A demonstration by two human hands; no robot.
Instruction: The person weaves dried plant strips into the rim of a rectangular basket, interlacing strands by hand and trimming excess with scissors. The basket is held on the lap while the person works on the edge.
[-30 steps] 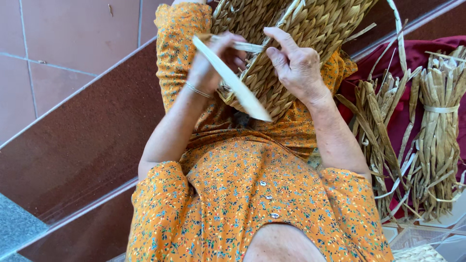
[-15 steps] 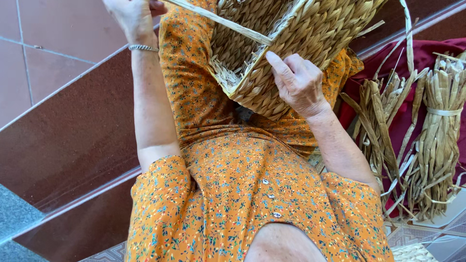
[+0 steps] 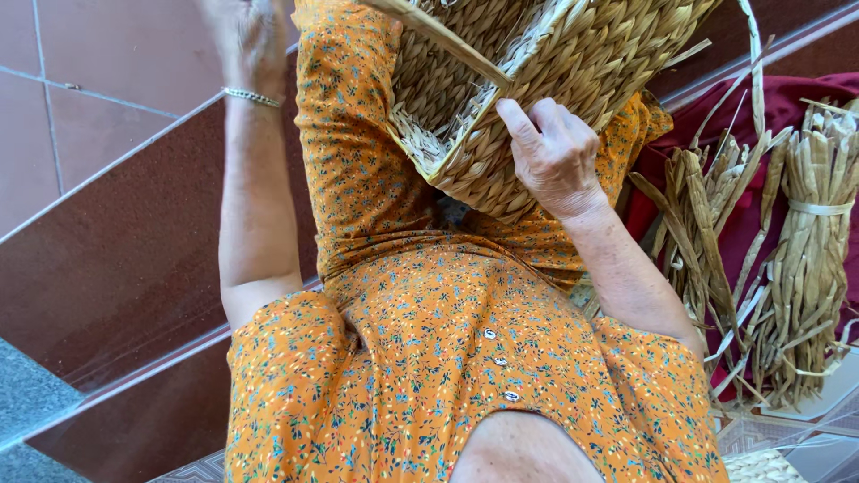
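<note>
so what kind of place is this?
Likely a home or small craft workspace for basket weaving: tiled floor, a part-woven straw basket on the person's lap, and tied bundles of dried reed on a red cloth.

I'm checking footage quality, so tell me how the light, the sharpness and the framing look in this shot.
Head view: bright, even daylight with no harsh glare; the basket and right hand are sharp; the left hand is slightly motion-blurred and cut off by the top edge; soft shadow lies inside the basket; the dried reed bundles are crisp.
</note>
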